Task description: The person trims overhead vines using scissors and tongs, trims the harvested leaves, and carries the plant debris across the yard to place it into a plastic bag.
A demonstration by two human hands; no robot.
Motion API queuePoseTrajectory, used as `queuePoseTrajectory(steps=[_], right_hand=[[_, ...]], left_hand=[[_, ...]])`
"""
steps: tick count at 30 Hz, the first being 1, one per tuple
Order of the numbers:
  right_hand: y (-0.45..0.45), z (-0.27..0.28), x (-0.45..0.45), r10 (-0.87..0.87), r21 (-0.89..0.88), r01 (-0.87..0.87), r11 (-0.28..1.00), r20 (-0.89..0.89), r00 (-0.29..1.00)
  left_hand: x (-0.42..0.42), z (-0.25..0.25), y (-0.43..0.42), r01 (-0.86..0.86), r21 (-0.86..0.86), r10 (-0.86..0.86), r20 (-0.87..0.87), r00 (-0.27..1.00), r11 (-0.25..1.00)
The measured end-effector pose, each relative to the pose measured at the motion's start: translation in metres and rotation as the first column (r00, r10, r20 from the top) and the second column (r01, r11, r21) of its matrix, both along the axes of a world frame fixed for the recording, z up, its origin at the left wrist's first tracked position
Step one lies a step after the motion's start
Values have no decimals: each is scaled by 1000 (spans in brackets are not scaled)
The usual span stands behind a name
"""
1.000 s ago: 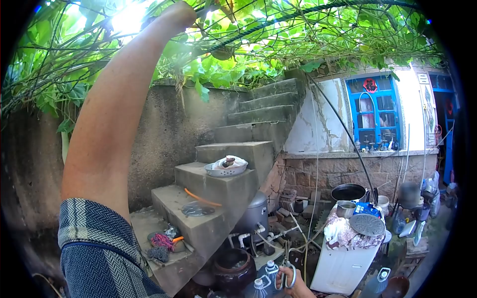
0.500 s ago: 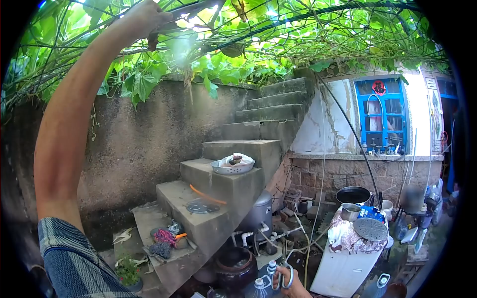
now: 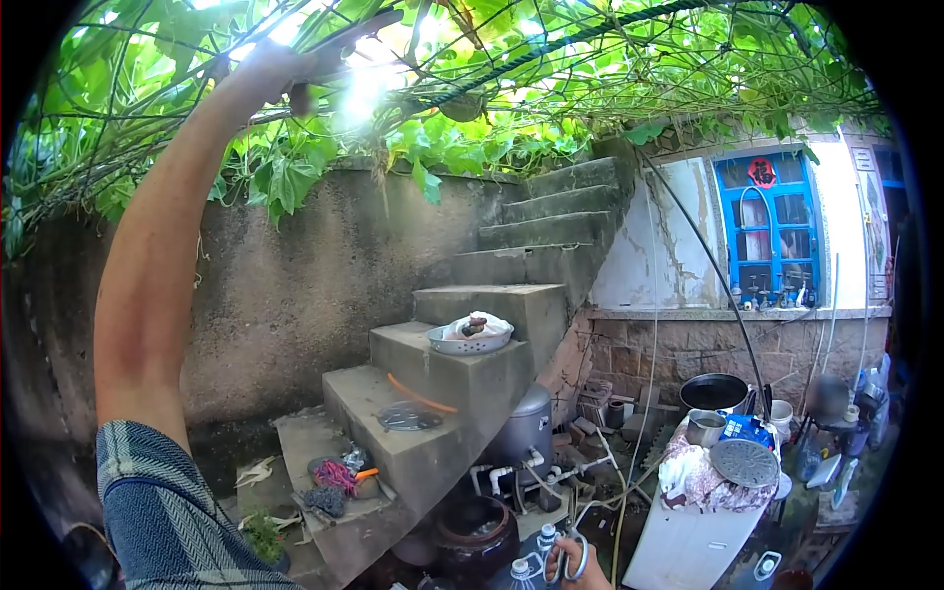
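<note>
Grey scissors (image 3: 587,553) clasped in right hand (image 3: 592,578), left hand (image 3: 270,74) lower by vines (image 3: 287,185), apparently gripping flat object (image 3: 356,35)

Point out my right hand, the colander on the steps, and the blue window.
Right hand (image 3: 588,576): head view, back of the hand.
Colander (image 3: 474,346): head view, outer wall.
Blue window (image 3: 775,236): head view, middle of the frame.

Scissors (image 3: 587,558): grey handle loops, side by side, upright in the right hand (image 3: 576,567); fingers pass through and around the loops. Blades not distinguishable, so opening not recorded. Long flat object (image 3: 360,33): slender, greyish, identity unclear in glare. One end in the left hand's (image 3: 273,75) fingers; rest projects beyond the grip, tilted upward toward the view's right, against vine leaves (image 3: 287,185).
</note>
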State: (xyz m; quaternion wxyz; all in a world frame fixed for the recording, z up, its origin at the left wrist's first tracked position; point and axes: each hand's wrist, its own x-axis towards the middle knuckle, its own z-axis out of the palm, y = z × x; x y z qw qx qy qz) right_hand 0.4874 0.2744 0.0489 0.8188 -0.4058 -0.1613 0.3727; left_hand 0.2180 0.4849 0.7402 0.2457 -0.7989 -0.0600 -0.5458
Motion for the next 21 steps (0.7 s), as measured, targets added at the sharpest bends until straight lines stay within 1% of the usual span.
queuePoseTrajectory(steps=[2,3,6,7,8,10,11,12,13,14,15,16,18,19,20,21], right_hand=[[-1,3,1,51,3,-50,999,-18,999],[-2,13,-5,5,-34,-4,999,19,1000],[4,10,-2,26,-3,-25,1000,49,998],[10,3,1,0,-3,0,1000,27,1000],[13,0,4,18,-11,-18,1000,2,1000],[14,2,5,43,-19,-44,999,-43,998],[8,6,2,72,-14,-71,997,17,997],[8,12,-2,67,-23,-67,998,3,998],[9,16,-7,64,-35,-65,997,-14,998],[12,18,-13,60,-43,-61,997,-32,998],[19,4,-6,135,0,-135,991,-37,990],[26,3,-11,160,-14,-160,987,-26,987],[38,5,-25,213,-60,-212,975,-1,977],[50,4,-33,229,-90,-231,969,-35,973],[57,8,-48,256,-55,-255,965,21,966],[70,4,-59,293,-51,-293,955,-1,956]], left_hand=[[-6,-1,-5,-39,132,43,-34,998,991],[-6,-8,-7,-1,140,4,-26,1000,990],[-7,-25,-28,134,-56,-135,-29,990,989],[-6,-33,-39,182,-169,-185,-5,983,969],[-8,-44,-45,228,-284,-230,27,973,931],[-15,-57,-41,191,-96,-194,-20,981,977],[-25,-63,-41,163,-127,-166,-15,986,979],[-37,-70,-37,129,-159,-133,-10,991,979],[-55,-81,-22,36,-214,-33,18,999,976],[-72,-99,-12,8,-302,9,53,999,953],[-89,-116,-1,-17,-388,54,83,995,922],[-104,-142,5,21,-505,49,124,991,863],[-112,-185,0,205,-589,-142,152,978,782],[-112,-193,0,234,-597,-190,137,972,768],[-110,-200,0,262,-606,-238,121,964,752],[-109,-204,2,290,-613,-289,103,952,735]])
